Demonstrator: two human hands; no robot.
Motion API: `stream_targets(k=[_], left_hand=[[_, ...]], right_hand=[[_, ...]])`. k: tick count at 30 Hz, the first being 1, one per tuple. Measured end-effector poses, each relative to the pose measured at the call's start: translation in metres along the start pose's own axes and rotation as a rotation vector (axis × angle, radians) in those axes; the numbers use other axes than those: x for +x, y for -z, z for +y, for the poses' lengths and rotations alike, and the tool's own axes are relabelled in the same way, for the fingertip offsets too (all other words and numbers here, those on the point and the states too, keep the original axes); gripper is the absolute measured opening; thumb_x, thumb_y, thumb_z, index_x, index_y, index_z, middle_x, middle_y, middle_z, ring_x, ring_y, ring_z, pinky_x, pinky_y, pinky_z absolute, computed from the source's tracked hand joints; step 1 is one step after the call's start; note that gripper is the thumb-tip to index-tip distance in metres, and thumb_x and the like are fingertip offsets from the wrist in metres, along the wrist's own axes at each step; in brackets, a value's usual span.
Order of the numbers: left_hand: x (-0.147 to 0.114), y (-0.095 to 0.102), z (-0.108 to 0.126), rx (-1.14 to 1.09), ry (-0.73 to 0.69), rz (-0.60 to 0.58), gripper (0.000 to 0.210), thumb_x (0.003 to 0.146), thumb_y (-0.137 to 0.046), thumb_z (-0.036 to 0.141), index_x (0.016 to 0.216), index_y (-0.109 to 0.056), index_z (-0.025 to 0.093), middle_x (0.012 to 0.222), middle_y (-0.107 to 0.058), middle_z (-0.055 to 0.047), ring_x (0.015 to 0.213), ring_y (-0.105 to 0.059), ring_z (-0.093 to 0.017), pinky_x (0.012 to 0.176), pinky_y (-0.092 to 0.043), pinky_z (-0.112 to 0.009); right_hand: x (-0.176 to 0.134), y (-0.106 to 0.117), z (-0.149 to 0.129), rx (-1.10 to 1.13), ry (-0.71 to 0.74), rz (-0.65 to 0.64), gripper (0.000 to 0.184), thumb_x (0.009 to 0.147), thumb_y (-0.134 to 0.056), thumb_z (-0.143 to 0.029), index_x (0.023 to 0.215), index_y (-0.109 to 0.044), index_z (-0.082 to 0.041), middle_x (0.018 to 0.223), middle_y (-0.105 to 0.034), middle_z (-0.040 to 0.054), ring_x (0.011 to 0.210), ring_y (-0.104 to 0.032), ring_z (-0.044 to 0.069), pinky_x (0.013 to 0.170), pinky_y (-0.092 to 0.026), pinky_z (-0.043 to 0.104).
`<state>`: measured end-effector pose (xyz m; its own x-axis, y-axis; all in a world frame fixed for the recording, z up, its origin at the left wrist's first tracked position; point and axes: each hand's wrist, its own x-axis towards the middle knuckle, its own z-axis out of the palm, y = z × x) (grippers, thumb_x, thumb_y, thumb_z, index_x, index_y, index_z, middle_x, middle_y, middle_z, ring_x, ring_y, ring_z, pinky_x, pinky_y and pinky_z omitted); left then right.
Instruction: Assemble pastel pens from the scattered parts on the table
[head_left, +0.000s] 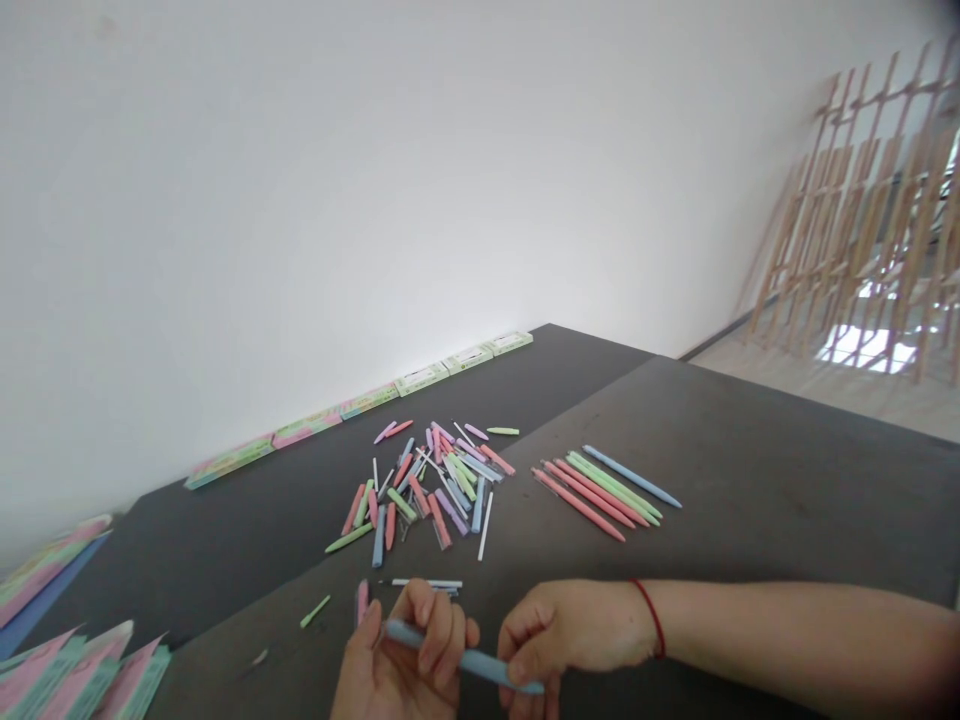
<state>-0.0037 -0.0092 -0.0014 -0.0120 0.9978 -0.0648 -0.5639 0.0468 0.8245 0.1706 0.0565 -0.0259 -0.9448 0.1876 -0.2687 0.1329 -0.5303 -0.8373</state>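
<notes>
Blue pen (465, 660) is held low in the view, above the near edge of the dark table (750, 480), its long axis lying nearly level and sloping slightly down from the left end toward the right end. The left end is gripped by the curled fingers of the left hand (405, 660), and the right end is pinched between thumb and fingertips of the right hand (570, 630), on whose wrist a thin red cord (651, 615) is worn. A slim, smooth, matte plastic barrel with a rounded section is shown. Farther back on the table, a loose pile of pen parts (431, 480) in pink, green, blue and purple is spread, too tangled to be counted exactly, with thin white refills mixed in. To its right, a neat row of assembled pens (607, 488) is laid side by side: about three pink, two green and one blue can be made out, all angled alike. A pink piece (362, 600) and a small green piece (315, 611) lie just beyond the left hand. Along the white wall, flat pastel boxes (360, 402) are lined up; roughly six are seen. Pastel card packets (75, 675) are stacked at the lower left corner.
</notes>
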Motion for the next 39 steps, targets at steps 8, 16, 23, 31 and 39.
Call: stream_targets(k=[8,16,23,31,39], left_hand=[[-0.002,-0.007,0.003,-0.045,-0.037,-0.055,0.029,0.084,-0.026,0.036,0.059,-0.032,0.023,0.047,-0.022,0.007,0.042,-0.027,-0.011,0.053,-0.042,-0.033],[-0.008,-0.026,0.016,-0.355,0.142,0.151,0.034,0.084,-0.037,0.039,0.058,-0.048,0.018,0.051,-0.035,0.004,0.048,-0.033,-0.010,0.056,-0.044,-0.030],[-0.009,-0.025,0.016,-0.365,0.122,0.158,0.028,0.080,-0.039,0.028,0.057,-0.051,0.018,0.050,-0.037,0.003,0.046,-0.034,-0.010,0.055,-0.045,-0.031],[0.001,-0.017,0.015,-0.117,0.053,0.328,0.042,0.082,-0.041,0.052,0.077,-0.064,0.017,0.074,-0.063,-0.005,0.078,-0.060,-0.021,0.077,-0.048,-0.038],[0.018,0.021,0.027,0.397,-0.390,0.559,0.025,0.073,-0.061,0.036,0.092,-0.065,0.020,0.101,-0.065,-0.003,0.099,-0.056,-0.020,0.082,-0.043,-0.029]], right_hand=[[-0.001,-0.001,-0.001,-0.012,-0.001,0.009,0.044,0.059,-0.075,-0.048,0.078,-0.061,-0.011,0.063,-0.064,0.0009,0.057,-0.061,0.009,0.059,-0.048,0.021],[0.000,0.000,-0.001,-0.012,0.035,-0.062,0.045,0.063,-0.071,-0.050,0.079,-0.061,-0.009,0.066,-0.066,0.0050,0.062,-0.064,0.015,0.061,-0.050,0.026],[-0.001,-0.001,-0.004,0.000,0.025,-0.083,0.042,0.065,-0.070,-0.049,0.079,-0.059,-0.011,0.060,-0.064,0.0023,0.059,-0.063,0.013,0.060,-0.047,0.023],[-0.009,-0.002,-0.014,-0.194,0.015,0.008,0.033,0.074,-0.062,-0.046,0.078,-0.055,-0.014,0.068,-0.063,0.0003,0.068,-0.060,0.011,0.063,-0.043,0.021],[-0.037,0.011,-0.044,-1.323,0.134,0.658,0.019,0.079,-0.056,-0.033,0.075,-0.061,-0.016,0.079,-0.061,0.0017,0.068,-0.051,0.011,0.059,-0.033,0.021]])
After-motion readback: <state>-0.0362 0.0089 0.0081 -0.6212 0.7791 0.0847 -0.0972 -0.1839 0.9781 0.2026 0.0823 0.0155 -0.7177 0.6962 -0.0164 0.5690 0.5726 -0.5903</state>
